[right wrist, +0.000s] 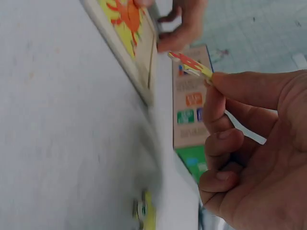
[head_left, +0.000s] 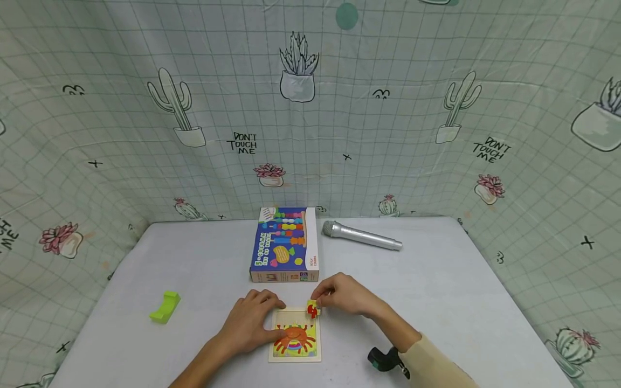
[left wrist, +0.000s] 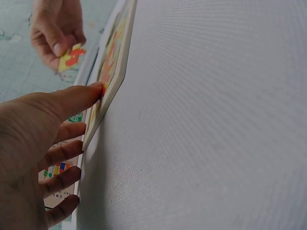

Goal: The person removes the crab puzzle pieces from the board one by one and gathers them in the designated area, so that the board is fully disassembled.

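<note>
Head view: your left hand [head_left: 248,323] lies at nine o'clock of the puzzle board [head_left: 291,318], thumb on its face, presumably to stop it sliding. Your right hand [head_left: 345,293] holds a red-and-yellow piece [head_left: 312,309] at one o'clock.

Left wrist view: your fingers are spread; full contact cannot be confirmed.

Right wrist view: thumb and forefinger pinch the piece's end, likely leaving the rest free.

One counter [head_left: 436,285], far edge at 12 o'clock: one box [head_left: 285,245] at 12, one microphone [head_left: 363,235] at 1, one puzzle board [head_left: 296,342] at 6, one green block [head_left: 166,307] at 9, two loose pieces [head_left: 312,309] [right wrist: 149,212], two hands [head_left: 248,325] [head_left: 345,295].
</note>
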Demonstrator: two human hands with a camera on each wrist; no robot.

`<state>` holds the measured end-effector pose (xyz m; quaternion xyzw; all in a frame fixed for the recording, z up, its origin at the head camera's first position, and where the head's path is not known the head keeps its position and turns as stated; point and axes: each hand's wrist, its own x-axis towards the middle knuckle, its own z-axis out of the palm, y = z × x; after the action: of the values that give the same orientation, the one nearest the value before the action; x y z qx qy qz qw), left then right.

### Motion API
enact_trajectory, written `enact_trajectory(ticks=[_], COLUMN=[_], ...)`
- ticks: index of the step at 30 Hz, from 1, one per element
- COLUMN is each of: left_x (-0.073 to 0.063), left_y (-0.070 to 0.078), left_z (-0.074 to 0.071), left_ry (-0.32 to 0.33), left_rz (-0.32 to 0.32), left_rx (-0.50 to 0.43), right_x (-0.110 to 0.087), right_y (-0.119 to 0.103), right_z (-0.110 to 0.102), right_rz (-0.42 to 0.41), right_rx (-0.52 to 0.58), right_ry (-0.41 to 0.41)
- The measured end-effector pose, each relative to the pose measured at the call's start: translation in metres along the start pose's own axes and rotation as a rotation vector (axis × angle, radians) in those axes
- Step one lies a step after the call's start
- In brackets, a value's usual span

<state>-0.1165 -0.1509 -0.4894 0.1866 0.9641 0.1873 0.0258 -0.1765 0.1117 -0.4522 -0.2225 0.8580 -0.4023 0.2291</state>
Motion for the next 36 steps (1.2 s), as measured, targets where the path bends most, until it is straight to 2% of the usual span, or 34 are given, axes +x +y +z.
enact_trajectory(ticks=[7,17,25,36], left_x=[0.000,0.000,0.001,0.000], left_y=[0.000,0.000,0.000,0.001], left_z=[0.001,0.000,0.000,0.000], left_ry=[0.005,-0.006,-0.005,0.004], left_rz=[0.001,-0.012,-0.010,-0.002], left_rx=[-0.002,-0.007,0.000,0.001], right_x=[-0.007,-0.010,-0.009,-0.007], right_y=[0.018,0.030,0.033,0.037], right_z=[-0.017,-0.022,-0.024,-0.022], right_rz=[0.047,0.090,0.075,0.069], right_rx=[-0.086,-0.165,-0.192,-0.229], right_ry=[0.005,0.022,0.072,0.077])
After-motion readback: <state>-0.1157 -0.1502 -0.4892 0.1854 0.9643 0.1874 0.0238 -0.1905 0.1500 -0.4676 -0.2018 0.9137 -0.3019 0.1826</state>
